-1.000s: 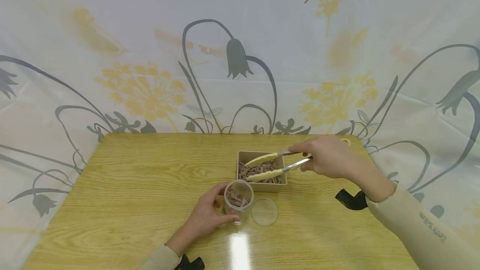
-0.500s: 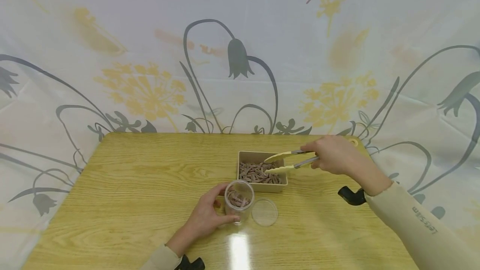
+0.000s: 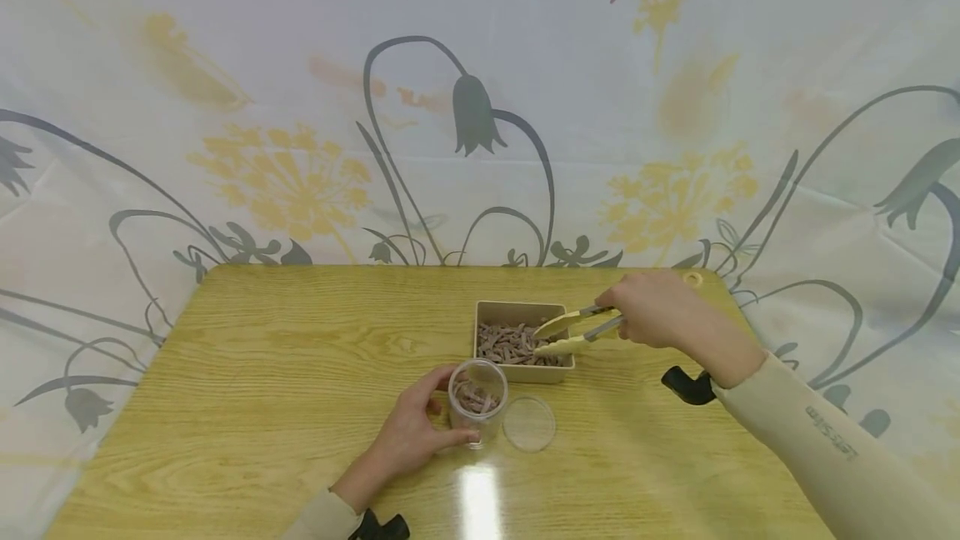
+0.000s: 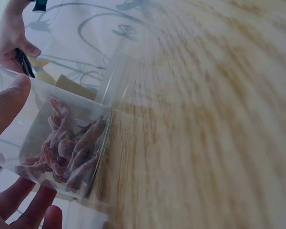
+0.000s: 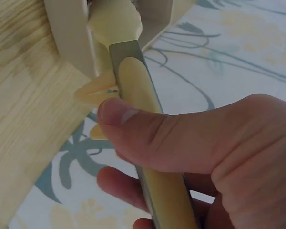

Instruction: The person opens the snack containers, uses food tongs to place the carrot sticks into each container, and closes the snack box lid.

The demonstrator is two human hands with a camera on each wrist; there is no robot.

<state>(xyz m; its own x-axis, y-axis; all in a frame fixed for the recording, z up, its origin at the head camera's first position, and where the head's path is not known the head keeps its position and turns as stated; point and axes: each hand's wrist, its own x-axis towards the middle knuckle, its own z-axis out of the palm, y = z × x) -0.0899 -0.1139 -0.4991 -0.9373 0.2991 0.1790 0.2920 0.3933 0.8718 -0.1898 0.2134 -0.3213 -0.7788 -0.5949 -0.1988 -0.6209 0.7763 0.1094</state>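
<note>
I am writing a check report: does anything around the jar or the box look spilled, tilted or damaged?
Nothing stands out: the clear jar stands upright in the left hand, a clear round lid lies flat beside it, and all visible brownish strips are inside the jar or beige box.

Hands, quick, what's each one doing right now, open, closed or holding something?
Left hand: holding the clear jar.
Right hand: holding the tongs.
</note>
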